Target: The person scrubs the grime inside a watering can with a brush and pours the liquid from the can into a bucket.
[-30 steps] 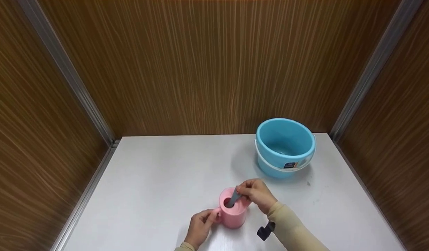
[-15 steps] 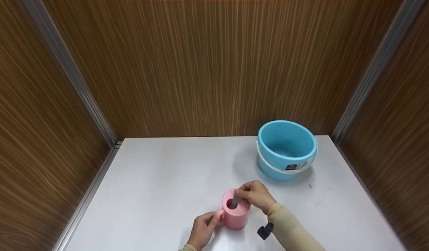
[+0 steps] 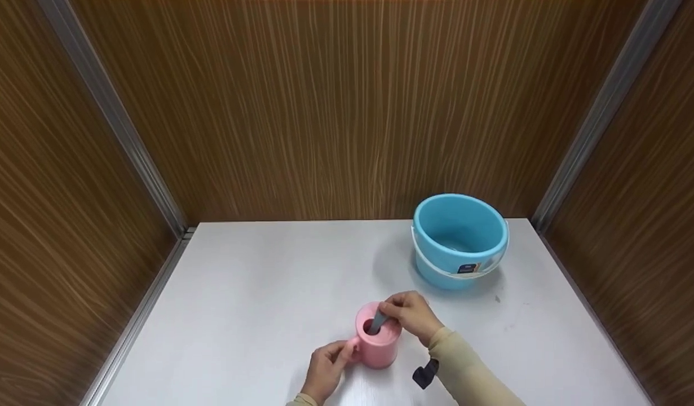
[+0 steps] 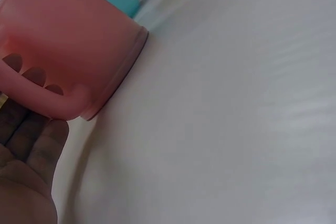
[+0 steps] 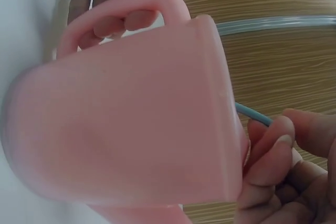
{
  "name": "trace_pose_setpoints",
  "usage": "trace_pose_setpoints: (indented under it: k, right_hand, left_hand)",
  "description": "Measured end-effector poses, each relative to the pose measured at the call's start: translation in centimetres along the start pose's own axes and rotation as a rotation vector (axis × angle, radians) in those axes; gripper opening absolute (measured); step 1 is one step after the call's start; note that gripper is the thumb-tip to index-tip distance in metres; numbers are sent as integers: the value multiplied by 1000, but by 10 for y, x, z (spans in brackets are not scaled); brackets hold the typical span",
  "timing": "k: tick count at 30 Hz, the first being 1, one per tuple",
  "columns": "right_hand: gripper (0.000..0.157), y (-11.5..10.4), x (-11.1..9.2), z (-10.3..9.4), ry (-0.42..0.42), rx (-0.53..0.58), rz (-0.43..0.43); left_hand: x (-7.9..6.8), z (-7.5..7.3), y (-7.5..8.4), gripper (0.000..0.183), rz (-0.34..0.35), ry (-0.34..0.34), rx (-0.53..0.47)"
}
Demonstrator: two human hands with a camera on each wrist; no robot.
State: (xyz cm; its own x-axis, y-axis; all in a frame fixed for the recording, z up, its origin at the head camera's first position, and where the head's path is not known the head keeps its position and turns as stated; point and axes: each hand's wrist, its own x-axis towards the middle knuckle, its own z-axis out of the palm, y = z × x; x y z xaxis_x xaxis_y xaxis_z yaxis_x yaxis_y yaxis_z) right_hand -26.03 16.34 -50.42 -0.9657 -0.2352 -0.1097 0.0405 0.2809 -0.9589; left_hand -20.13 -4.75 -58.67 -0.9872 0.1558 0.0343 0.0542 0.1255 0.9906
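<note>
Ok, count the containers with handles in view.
2: a pink jug gripped by the handle in the left hand, and a blue bucket near the far right corner of the white table. No others show, though a small one could hide behind these.

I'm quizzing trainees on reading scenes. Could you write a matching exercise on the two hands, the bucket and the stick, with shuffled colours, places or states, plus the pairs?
1. left hand
2. right hand
3. bucket
4. grey-blue stick

A. blue, with a white bail
B. pinching the stick
C. gripping the handle of the pink jug
D. partly inside the jug's opening

Pairs: 1-C; 2-B; 3-A; 4-D
</note>
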Motion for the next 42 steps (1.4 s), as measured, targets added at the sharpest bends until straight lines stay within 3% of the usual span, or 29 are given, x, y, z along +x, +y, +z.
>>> trace_pose_setpoints:
  k: [9,18,24,30,35,42]
  right_hand:
    - [27,-20,-9,-5,-40,151,6]
    - [27,-14,-6,-7,-56,225,28]
    - [27,1,-2,-19,13,264,38]
    - [27,5,-9,-27,77,310,20]
    - [29,5,-9,-29,62,338,-20]
    - [29,10,-6,-25,51,336,7]
  left_hand:
    - [5,-2,3,31,36,7,11]
    - [2,-1,1,31,7,22,-9]
    - [1,2,2,31,39,23,2]
    - [-1,5,2,31,27,12,32]
    - [-2,4,1,31,28,10,17]
    - [-1,2,0,28,64,-2,14]
